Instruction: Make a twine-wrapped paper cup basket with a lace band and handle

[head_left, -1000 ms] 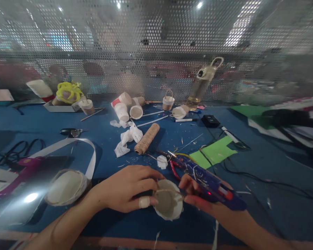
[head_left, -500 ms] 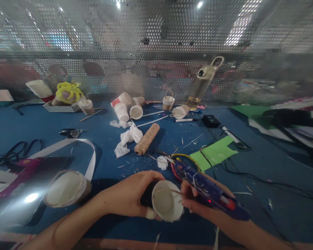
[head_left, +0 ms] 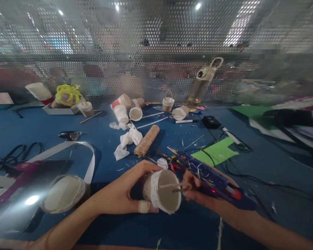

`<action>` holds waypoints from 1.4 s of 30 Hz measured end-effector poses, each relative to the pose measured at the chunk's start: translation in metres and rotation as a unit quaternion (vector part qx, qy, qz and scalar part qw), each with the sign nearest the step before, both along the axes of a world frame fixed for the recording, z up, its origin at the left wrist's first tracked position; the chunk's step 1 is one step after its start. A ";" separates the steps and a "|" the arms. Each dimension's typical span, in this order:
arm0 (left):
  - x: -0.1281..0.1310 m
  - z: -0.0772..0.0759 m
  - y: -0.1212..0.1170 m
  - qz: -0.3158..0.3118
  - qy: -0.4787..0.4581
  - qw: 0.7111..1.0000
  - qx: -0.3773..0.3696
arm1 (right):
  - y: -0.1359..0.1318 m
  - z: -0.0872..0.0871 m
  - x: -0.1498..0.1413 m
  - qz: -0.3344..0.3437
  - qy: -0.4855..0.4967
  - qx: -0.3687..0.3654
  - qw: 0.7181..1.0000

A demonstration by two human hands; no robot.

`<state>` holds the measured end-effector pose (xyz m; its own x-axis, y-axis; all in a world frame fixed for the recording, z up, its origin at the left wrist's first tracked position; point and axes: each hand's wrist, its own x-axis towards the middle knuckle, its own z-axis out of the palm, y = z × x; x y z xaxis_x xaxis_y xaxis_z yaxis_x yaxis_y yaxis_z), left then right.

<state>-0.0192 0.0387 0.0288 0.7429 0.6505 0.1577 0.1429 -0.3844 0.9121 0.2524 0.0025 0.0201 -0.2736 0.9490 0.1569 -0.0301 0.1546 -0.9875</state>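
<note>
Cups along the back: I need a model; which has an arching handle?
The upright cup just left of the bottle: a loop tops its rim. The cup at the bottle's foot lies sideways; others show no such loop.

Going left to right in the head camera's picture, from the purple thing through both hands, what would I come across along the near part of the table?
Purple thing → open cup by the left forearm → left hand → cup held in that hand → right hand.

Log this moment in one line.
left hand: gripping cup | right hand: holding blue glue gun and twine | cup: tilted, mouth toward right hand
</note>
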 end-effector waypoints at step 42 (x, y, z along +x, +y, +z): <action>0.002 -0.012 0.009 0.178 -0.281 0.911 -0.244 | 0.020 0.006 0.026 0.016 -0.126 0.123 0.984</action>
<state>-0.0172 0.0482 0.0166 0.3621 0.9290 0.0760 -0.3625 0.0652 0.9297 0.2783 0.0225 0.0258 -0.3628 0.8808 0.3044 0.2019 0.3931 -0.8970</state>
